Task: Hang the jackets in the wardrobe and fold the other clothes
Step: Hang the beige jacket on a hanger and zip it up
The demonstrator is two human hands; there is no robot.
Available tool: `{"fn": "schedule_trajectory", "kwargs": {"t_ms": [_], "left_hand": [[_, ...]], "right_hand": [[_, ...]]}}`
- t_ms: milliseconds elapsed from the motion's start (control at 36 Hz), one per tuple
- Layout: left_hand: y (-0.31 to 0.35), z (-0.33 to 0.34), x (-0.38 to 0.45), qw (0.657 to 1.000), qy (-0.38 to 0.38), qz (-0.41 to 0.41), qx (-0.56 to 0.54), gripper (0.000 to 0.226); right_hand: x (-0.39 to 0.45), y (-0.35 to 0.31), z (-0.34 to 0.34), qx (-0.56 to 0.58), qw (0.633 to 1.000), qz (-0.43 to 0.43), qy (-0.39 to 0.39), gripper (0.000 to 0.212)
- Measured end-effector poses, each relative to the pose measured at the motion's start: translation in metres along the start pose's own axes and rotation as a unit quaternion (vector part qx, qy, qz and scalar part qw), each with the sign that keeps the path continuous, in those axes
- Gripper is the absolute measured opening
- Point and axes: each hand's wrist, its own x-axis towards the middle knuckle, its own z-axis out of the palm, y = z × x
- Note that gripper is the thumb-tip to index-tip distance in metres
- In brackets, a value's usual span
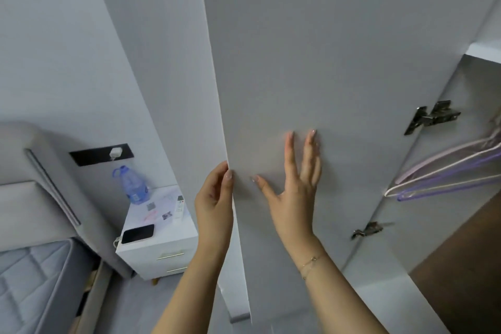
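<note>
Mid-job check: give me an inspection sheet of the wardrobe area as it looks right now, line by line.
Surface: white nightstand beside the bed.
Job's things: wardrobe door open; empty hangers inside; no jackets seen.
Clutter: water bottle, phone, remote, papers.
Grips: left hand holds the door's edge; right hand flat on the panel, fingers straight.
Cables: one at the nightstand's left edge.
Surroundings: grey wall, door hinges.
</note>
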Motion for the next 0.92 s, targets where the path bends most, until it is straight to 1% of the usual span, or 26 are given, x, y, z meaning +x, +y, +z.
{"fn": "schedule_trajectory", "kwargs": {"t_ms": [111, 167, 250, 333, 389, 500, 611, 694, 806, 917], "left_hand": [[-0.002, -0.002, 0.003, 1.0, 0.001, -0.005, 0.015, 0.028], [-0.006, -0.011, -0.002, 0.999, 0.021, -0.032, 0.022, 0.024], [-0.008, -0.031, -0.017, 0.997, 0.033, -0.073, -0.001, 0.017], [-0.004, -0.06, -0.033, 0.995, 0.039, -0.09, -0.024, 0.031], [0.001, -0.084, -0.041, 0.994, 0.054, -0.093, -0.026, 0.034], [0.012, -0.145, -0.052, 0.99, 0.112, -0.084, -0.034, 0.029], [0.022, -0.218, -0.066, 0.982, 0.168, -0.071, -0.056, 0.028], [0.029, -0.28, -0.081, 0.975, 0.202, -0.067, -0.069, 0.03], [0.041, -0.362, -0.107, 0.964, 0.252, -0.056, -0.066, 0.03], [0.058, -0.441, -0.135, 0.952, 0.299, -0.046, -0.047, 0.03]], "right_hand": [[-0.001, 0.0, 0.007, 0.009, 1.0, 0.004, -0.015, 0.086], [-0.007, -0.002, 0.007, 0.04, 0.998, 0.002, -0.041, 0.084], [-0.025, -0.012, 0.007, 0.116, 0.99, -0.021, -0.072, 0.069], [-0.046, -0.031, 0.01, 0.199, 0.973, -0.013, -0.114, 0.055], [-0.057, -0.049, 0.014, 0.242, 0.959, 0.005, -0.146, 0.048], [-0.07, -0.095, 0.029, 0.343, 0.902, 0.085, -0.246, 0.034], [-0.085, -0.147, 0.056, 0.41, 0.823, 0.161, -0.358, 0.026], [-0.104, -0.193, 0.082, 0.445, 0.763, 0.197, -0.425, 0.022], [-0.14, -0.259, 0.117, 0.442, 0.716, 0.167, -0.514, 0.023], [-0.183, -0.329, 0.15, 0.445, 0.676, 0.146, -0.569, 0.026]]}}
